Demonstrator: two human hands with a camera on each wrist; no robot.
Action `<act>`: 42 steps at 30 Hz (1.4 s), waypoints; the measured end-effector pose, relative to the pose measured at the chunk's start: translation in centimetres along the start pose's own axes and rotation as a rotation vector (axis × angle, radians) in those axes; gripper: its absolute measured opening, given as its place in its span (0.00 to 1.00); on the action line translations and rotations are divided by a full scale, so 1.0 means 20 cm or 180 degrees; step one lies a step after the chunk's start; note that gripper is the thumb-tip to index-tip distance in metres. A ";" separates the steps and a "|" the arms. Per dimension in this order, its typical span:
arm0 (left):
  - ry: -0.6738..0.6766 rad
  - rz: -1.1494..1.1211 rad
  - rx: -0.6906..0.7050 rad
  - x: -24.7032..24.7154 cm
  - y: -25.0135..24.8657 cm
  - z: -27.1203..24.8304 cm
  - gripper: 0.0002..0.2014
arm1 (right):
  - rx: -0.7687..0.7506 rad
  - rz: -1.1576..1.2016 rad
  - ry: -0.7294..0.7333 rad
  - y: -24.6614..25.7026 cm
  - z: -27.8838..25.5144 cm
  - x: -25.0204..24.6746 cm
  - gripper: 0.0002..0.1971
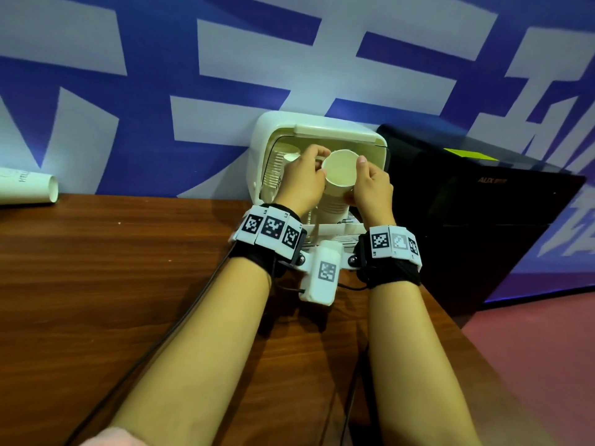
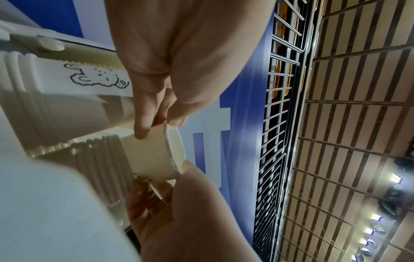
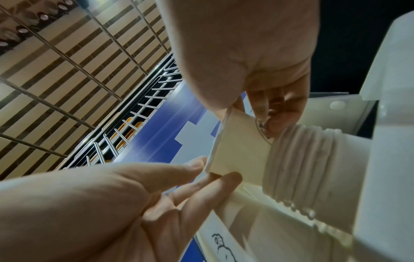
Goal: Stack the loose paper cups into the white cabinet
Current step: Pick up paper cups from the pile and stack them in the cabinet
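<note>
seating a paper cup on the stack at the white cabinet's mouth

pinched at the rim by left hand (image 1: pixel 302 185) at 9 o'clock and right hand (image 1: pixel 370 188) at 3 o'clock, top cup (image 1: pixel 341 170) half-nested in the ribbed stack (image 1: pixel 335 207) leaning out of the open white cabinet (image 1: pixel 260 143); each grip curled on the cup, likely to keep it square while pressed home. second stack (image 1: pixel 277 169) stored inside at 9 o'clock; another cup stack (image 1: pixel 29 188) lying far left on the wooden surface (image 1: pixel 128 268).
</note>
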State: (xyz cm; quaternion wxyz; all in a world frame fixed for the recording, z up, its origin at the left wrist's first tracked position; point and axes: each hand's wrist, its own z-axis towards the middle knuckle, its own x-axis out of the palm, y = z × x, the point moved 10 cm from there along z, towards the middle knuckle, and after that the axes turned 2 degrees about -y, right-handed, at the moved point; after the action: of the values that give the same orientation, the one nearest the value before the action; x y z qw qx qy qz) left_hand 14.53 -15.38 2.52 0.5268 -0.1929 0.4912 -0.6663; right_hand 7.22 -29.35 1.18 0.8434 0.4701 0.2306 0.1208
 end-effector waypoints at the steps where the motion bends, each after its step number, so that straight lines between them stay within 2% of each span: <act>1: 0.0066 0.0137 0.0004 0.01 0.00 0.00 0.17 | 0.0054 0.0037 0.0025 -0.01 0.00 0.00 0.25; 6: 0.0310 0.0780 0.0044 0.05 -0.01 -0.01 0.22 | 0.0303 0.0084 0.0034 -0.06 0.00 0.02 0.24; 11: 0.0545 0.1113 0.0051 0.10 -0.02 -0.04 0.25 | 0.0417 0.0173 0.0000 -0.10 0.01 0.03 0.19; 18: 0.0796 0.1449 0.0065 0.16 0.00 -0.05 0.25 | 0.0232 0.0372 -0.0106 -0.11 0.02 0.02 0.17; 23: 0.0987 0.1579 -0.0011 0.20 0.03 -0.07 0.24 | 0.0137 0.0232 -0.0136 -0.13 0.03 0.04 0.14; 31: 0.1572 0.1971 -0.0314 0.28 0.13 -0.16 0.35 | 0.0309 0.0240 -0.0083 -0.22 0.04 0.05 0.10; 42: 0.1606 0.2246 -0.0336 0.31 0.16 -0.16 0.39 | 0.0464 0.0268 -0.0020 -0.24 0.02 0.07 0.10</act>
State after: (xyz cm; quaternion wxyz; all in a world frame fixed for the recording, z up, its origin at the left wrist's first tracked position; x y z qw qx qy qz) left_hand 11.40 -19.32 -3.28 0.5752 0.1289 0.6737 -0.4457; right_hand 8.47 -31.56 -3.10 0.8018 0.5398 0.2161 0.1376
